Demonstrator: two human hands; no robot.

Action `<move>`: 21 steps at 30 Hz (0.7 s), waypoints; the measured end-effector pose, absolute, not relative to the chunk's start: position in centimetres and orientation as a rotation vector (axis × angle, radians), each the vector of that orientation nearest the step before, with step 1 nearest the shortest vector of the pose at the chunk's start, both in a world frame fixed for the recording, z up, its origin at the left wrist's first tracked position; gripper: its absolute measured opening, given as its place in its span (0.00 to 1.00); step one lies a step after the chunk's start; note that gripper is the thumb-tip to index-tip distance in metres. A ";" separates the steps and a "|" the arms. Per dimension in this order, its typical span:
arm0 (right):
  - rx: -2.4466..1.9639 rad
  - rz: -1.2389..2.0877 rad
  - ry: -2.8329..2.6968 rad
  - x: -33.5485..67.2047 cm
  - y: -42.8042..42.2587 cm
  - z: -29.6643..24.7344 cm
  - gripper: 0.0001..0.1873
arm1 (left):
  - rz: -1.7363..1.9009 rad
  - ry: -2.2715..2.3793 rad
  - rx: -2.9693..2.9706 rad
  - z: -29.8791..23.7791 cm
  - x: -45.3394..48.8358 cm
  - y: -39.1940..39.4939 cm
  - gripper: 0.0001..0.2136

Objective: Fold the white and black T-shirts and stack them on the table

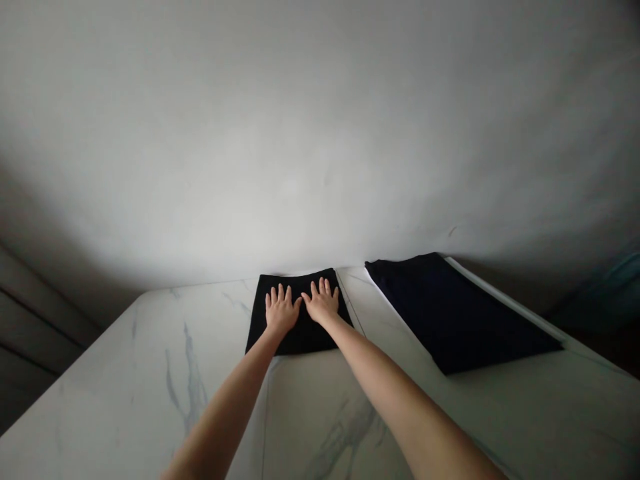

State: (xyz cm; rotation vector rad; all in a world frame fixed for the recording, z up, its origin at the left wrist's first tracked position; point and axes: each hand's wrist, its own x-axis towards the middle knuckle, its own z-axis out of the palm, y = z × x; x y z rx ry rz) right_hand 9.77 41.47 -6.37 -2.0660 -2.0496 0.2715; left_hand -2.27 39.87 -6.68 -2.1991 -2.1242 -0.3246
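A flat black folded cloth [305, 340] lies at the far side of the table, its back edge close to the wall. My left hand [282, 311] rests palm down on its left half with the fingers spread. Beside it my right hand [321, 301] lies flat on the right half, fingers apart. The two thumbs point toward each other and almost meet. Neither hand grips the cloth. What kind of garment or cloth it is cannot be made out.
To the right lies a larger dark navy folded cloth [460, 317], with white edging along its sides. The marble-patterned table [135, 373] has seams and an angled left edge. A pale wall [300, 147] rises behind it. Dark, dim areas flank the table on both sides.
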 end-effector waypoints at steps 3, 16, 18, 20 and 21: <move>-2.029 0.228 -2.073 11.5 41.7 -6.9 0.35 | -0.335 -2.100 -2.237 -7.2 -3.8 39.6 0.28; -1.864 0.075 -2.157 11.8 36.7 -5.9 0.35 | -0.346 -1.999 -2.267 -6.0 -4.5 34.7 0.25; -1.824 0.087 -2.198 11.6 35.1 -6.6 0.35 | -0.334 -1.970 -2.322 -6.4 -4.5 33.7 0.26; -1.829 0.092 -2.203 12.0 34.0 -7.0 0.35 | -0.317 -1.964 -2.348 -6.7 -4.9 32.9 0.26; -1.834 0.096 -2.202 12.4 33.6 -6.9 0.35 | -0.313 -1.967 -2.353 -6.8 -5.3 32.6 0.27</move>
